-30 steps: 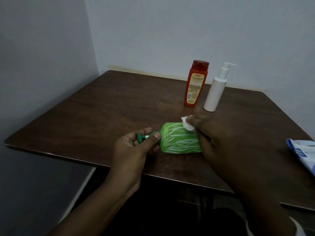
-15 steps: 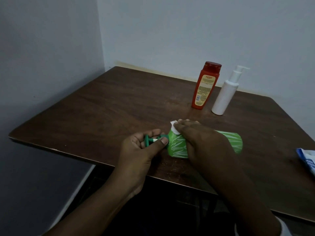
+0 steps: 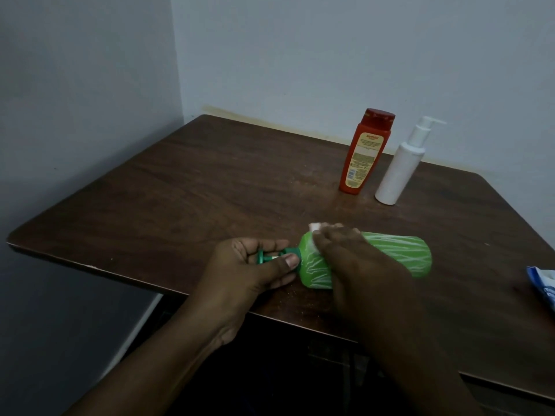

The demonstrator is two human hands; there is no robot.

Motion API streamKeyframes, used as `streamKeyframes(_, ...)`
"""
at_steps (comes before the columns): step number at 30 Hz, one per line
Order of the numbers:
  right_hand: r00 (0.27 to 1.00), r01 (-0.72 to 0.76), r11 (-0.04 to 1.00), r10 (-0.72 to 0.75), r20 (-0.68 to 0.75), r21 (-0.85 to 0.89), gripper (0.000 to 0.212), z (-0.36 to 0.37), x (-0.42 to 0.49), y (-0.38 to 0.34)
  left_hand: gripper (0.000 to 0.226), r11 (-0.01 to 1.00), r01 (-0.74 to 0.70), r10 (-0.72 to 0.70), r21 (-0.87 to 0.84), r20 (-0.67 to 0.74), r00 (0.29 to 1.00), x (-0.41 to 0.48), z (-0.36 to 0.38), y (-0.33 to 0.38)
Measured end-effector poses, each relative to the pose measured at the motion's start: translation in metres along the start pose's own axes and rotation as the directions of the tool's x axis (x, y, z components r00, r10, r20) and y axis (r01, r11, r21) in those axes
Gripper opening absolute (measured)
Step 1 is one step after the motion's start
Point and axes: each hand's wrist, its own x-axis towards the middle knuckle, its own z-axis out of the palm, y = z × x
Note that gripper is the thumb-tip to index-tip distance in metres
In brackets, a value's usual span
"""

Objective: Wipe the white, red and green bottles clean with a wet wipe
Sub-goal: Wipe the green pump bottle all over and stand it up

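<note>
- My left hand (image 3: 255, 265) pinches the green bottle (image 3: 399, 256) by its pump (image 3: 264, 259); it lies on the counter (image 3: 210, 190).
- My right hand (image 3: 354, 259), gripping the wipe (image 3: 315, 235), has slid to the shoulder; I judge the body is nearly done.

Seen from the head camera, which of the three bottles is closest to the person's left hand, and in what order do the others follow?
1. green bottle: lying on its side near the front edge; the left hand holds its pump end.
2. red bottle: upright, farther back and to the right.
3. white bottle: upright beside the red one, farther right.
</note>
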Motion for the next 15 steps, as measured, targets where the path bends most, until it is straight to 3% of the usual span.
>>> streamKeyframes(3,0.995,0.098,0.995,-0.098,0.006,0.002,0.054,0.001,0.004,0.0,0.023,1.0,-0.013,0.013,0.017,0.01,1.0,-0.001,0.0,-0.002)
streamKeyframes(6,0.998,-0.062,0.998,0.061,0.022,0.018,0.059,-0.003,0.009,0.011,0.024,1.0,-0.021,0.021,0.014,-0.015,1.0,0.0,-0.001,-0.003)
streamKeyframes(10,0.99,0.142,0.99,-0.141,0.03,-0.018,0.056,0.004,0.002,-0.002,0.035,0.999,-0.031,0.03,0.035,0.012,0.999,-0.001,-0.003,-0.004)
streamKeyframes(15,0.995,-0.085,0.996,0.083,0.059,0.033,0.061,-0.002,0.013,0.012,0.038,0.995,-0.039,0.038,0.092,0.009,0.999,0.001,-0.005,-0.005)
